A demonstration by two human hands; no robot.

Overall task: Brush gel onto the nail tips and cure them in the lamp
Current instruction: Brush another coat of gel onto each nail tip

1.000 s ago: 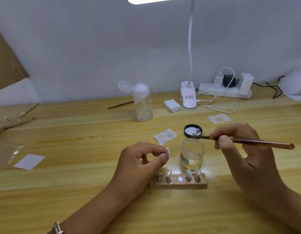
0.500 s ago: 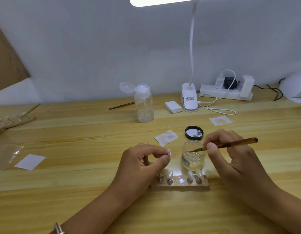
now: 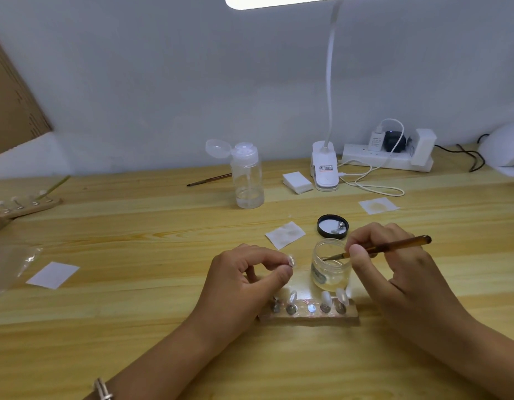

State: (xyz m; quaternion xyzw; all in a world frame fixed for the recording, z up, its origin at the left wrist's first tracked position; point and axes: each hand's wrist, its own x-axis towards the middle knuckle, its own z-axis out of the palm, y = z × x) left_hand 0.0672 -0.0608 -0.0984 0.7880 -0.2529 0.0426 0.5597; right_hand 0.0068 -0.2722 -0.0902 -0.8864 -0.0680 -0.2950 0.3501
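The grip of the left hand (image 3: pixel 244 281) is closed on a single clear nail tip (image 3: pixel 291 260) — thumb and index finger pinch it. The tip stands out just above the thumb, to the left of the gel jar (image 3: pixel 330 272) and apart from it. The grip of the right hand (image 3: pixel 400 272) is clamped on the brush (image 3: pixel 394 246) near its front end. The amber handle points to the right, past the knuckles, and the bristle end is inside the open mouth of the jar. I cannot tell if the bristles touch the gel. The jar stands on the tabletop (image 3: pixel 134 327) between the two hands. Just in front of it lies a wooden holder (image 3: pixel 307 316) with more tips standing on small round mounts; the left hand covers its left end. A black lid (image 3: pixel 332 226) lies upside down behind the jar. At the far right edge — well apart from both hands — sits a white domed lamp (image 3: pixel 503 151), only partly in view.
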